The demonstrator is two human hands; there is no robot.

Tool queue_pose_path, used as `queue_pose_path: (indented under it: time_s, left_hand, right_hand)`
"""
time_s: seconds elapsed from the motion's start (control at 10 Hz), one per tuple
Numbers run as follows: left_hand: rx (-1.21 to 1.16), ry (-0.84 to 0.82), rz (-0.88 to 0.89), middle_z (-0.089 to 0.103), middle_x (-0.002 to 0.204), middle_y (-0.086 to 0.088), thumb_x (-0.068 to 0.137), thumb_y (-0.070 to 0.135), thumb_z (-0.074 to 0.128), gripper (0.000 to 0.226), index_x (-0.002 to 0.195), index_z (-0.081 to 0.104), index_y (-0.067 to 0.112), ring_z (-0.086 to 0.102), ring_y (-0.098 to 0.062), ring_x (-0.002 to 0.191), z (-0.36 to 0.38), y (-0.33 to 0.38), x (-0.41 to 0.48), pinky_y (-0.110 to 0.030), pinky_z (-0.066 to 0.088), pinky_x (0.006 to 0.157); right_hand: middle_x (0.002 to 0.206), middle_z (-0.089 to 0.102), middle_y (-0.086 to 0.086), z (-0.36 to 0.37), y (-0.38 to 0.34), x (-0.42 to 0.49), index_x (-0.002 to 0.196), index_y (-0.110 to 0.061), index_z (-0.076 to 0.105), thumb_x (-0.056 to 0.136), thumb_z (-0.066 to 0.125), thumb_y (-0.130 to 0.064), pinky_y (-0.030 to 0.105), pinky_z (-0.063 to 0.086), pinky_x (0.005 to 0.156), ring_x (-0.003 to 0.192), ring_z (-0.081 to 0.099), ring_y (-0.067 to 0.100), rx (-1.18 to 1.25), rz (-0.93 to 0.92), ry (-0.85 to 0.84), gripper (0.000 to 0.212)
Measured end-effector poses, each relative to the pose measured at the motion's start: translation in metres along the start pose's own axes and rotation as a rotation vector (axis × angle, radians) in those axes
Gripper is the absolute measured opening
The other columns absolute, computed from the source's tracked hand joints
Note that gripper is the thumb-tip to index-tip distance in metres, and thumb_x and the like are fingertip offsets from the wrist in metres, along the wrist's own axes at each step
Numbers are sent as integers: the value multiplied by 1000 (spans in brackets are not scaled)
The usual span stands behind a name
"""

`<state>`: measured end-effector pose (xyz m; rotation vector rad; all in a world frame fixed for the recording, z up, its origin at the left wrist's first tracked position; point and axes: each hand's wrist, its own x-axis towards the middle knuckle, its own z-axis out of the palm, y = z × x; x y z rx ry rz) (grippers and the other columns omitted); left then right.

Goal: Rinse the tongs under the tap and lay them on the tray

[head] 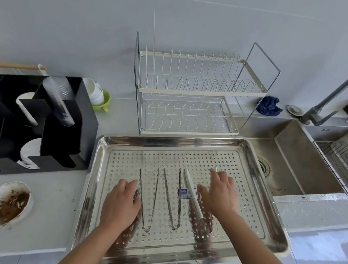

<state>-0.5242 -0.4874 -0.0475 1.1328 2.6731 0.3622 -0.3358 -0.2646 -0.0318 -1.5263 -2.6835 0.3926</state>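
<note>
Both hands rest palm-down with fingers spread, gripping nothing: the left hand [120, 203] beside a metal pair of tongs [147, 199], the right hand [219, 192] over the white tongs [192, 194]. A second metal pair [173, 200] lies between the hands (all three on the perforated tray [266, 202]). Right of the right hand are the sink [289, 164] and tap [332, 94].

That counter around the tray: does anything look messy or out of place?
Yes. A round opening in the counter, left of the tray, is smeared with brown residue, with dark specks scattered nearby. The sink floor also looks stained near its drain. The tongs lie neatly on the tray.
</note>
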Motion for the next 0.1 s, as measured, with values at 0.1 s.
queue_pose_path:
  time_s: [0.1]
  left_hand:
    - [64, 4, 82, 49, 131, 1, 97, 36, 52, 61, 153, 34, 22, 52, -10, 96, -14, 8, 16, -24, 53, 79]
  right_hand:
    - [149, 46, 0, -18, -7, 8, 154, -25, 35, 95, 60, -53, 39, 49, 102, 135, 41, 24, -21, -82, -22, 70]
